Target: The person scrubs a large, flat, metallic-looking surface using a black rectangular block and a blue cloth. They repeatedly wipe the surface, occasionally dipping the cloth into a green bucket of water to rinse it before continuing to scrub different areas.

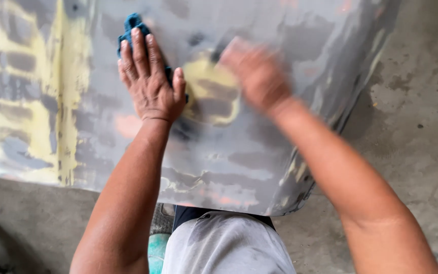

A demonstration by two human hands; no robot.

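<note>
A large grey metal body panel (pixel 219 152) with yellow filler patches and pinkish sanded spots fills the upper view. My left hand (pixel 148 76) lies flat on it with fingers spread, pressing a blue cloth (pixel 130 25) against the surface. My right hand (pixel 254 71) is blurred with motion and rests on the panel beside a round yellow filler patch (pixel 211 91). Whether it holds anything cannot be made out; the fingers look closed and pressed to the metal.
Rough grey concrete floor (pixel 411 111) runs to the right of and below the panel. My knee in light grey trousers (pixel 224 243) sits just under the panel's lower edge. A teal object (pixel 157 251) lies by the knee.
</note>
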